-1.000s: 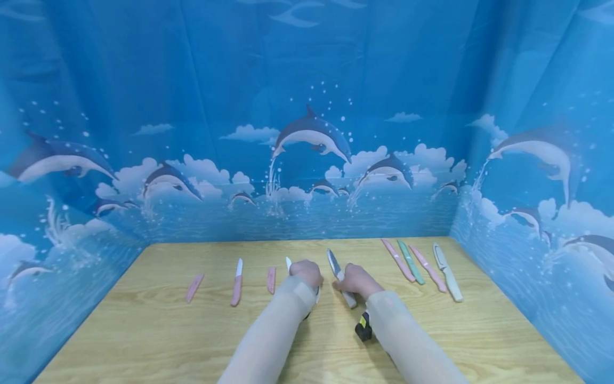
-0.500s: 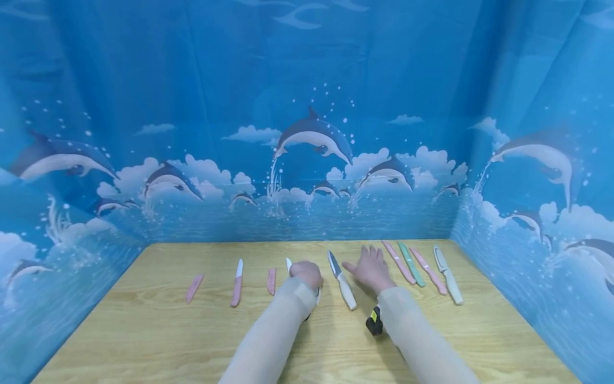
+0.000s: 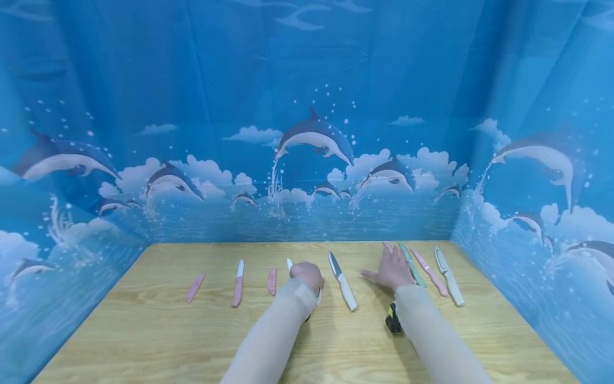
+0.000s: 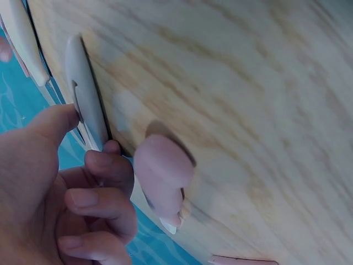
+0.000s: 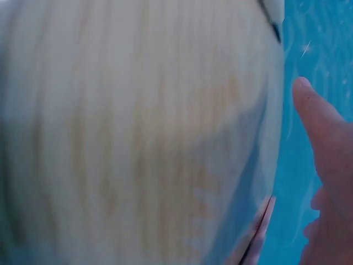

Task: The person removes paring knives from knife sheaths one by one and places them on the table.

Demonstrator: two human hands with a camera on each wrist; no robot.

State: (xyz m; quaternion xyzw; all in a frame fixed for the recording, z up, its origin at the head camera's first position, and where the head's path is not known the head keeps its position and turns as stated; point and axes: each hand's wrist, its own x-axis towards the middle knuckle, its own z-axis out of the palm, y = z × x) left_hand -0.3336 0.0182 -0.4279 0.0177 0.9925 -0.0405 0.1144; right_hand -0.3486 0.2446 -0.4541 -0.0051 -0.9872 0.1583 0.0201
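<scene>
White sheath (image 4: 87, 88) on the tabletop (image 3: 168, 341), pinched in the left hand (image 3: 307, 274) by thumb and forefinger, sits between a pink knife (image 4: 165, 171) and a white-handled knife (image 3: 344, 285) with a grey blade. Fingers spread, the right hand (image 3: 392, 269) holds nothing visible above a partly covered pink piece (image 3: 387, 245), leftmost in a row of four sheathed-looking knives (image 3: 433, 277); contact is hidden. The step appears to be reaching for that piece, which would call for lowering the right grip and closing it there.
</scene>
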